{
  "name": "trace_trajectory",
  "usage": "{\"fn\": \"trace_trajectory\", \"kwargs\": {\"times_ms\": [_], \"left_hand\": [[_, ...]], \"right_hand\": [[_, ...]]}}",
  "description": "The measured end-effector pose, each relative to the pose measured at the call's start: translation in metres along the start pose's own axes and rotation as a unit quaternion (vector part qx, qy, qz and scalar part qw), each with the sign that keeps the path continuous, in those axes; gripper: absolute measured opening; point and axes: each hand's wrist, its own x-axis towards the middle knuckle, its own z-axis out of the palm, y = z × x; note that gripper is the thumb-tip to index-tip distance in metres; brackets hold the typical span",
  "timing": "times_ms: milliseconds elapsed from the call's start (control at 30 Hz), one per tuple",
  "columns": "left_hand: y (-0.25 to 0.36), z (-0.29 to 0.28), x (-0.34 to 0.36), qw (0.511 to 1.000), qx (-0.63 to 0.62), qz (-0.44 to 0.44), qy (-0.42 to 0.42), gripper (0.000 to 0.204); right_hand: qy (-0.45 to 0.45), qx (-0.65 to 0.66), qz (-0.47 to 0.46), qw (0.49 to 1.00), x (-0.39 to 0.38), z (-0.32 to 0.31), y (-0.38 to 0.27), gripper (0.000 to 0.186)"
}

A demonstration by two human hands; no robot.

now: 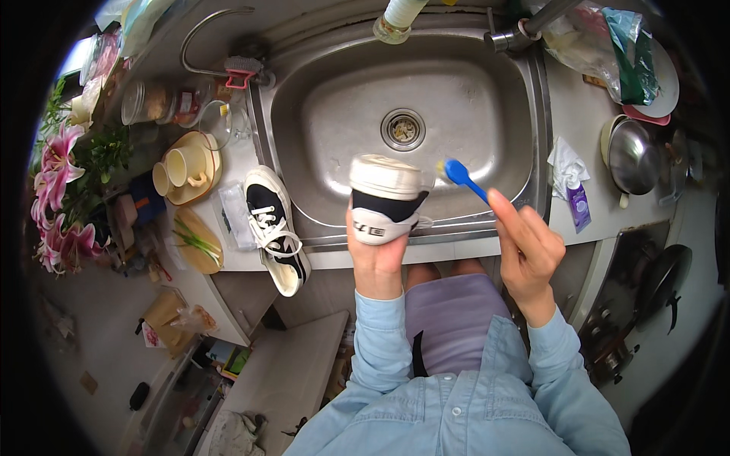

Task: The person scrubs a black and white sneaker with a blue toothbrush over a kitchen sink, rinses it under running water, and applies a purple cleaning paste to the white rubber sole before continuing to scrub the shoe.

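Note:
My left hand (378,266) holds up a black-and-white canvas sneaker (386,199) over the sink's front edge, its white sole side uppermost. My fingers are mostly hidden behind the shoe. In my right hand (526,245) is a blue-handled brush (468,180), pinched by the handle. Its pale yellowish bristles point toward the sneaker, close to its right side; whether they touch is hard to tell because of slight blur. The matching sneaker (268,220), with white laces, lies on the counter left of the sink.
The steel sink (334,83) has a drain strainer (403,129) with bits of debris in it. Cups on a tray (186,163) and a board with green onions (199,239) stand left. A steel pot (633,161), a crumpled white cloth (566,169) and a purple packet (579,207) sit right.

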Motion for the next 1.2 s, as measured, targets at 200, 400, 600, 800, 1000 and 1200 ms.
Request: {"fn": "trace_trajectory", "kwargs": {"times_ms": [200,400,600,800,1000,1200], "left_hand": [[0.006,-0.054,0.026,0.867,-0.27,-0.149,-0.391,0.051],[0.001,-0.068,0.022,0.885,-0.277,-0.098,-0.36,0.055],[0.003,-0.079,0.01,0.885,-0.181,-0.061,-0.425,0.057],[0.064,-0.076,-0.077,0.952,0.198,-0.045,-0.228,0.045],[0.096,-0.1,-0.124,0.618,0.756,0.119,-0.183,0.03],[0.086,-0.196,-0.057,0.336,0.843,0.397,-0.134,0.032]], "right_hand": [[-0.052,0.041,-0.009,0.998,-0.017,0.042,-0.008,0.058],[0.002,0.079,0.191,0.978,-0.038,0.072,0.037,0.051],[-0.013,0.101,0.116,0.988,-0.04,0.078,0.025,0.038],[-0.008,0.214,0.374,0.902,-0.03,0.039,0.044,0.041],[-0.101,0.224,0.309,0.919,-0.015,0.045,0.038,0.049],[-0.169,0.26,0.325,0.893,-0.022,0.087,-0.003,0.048]]}}
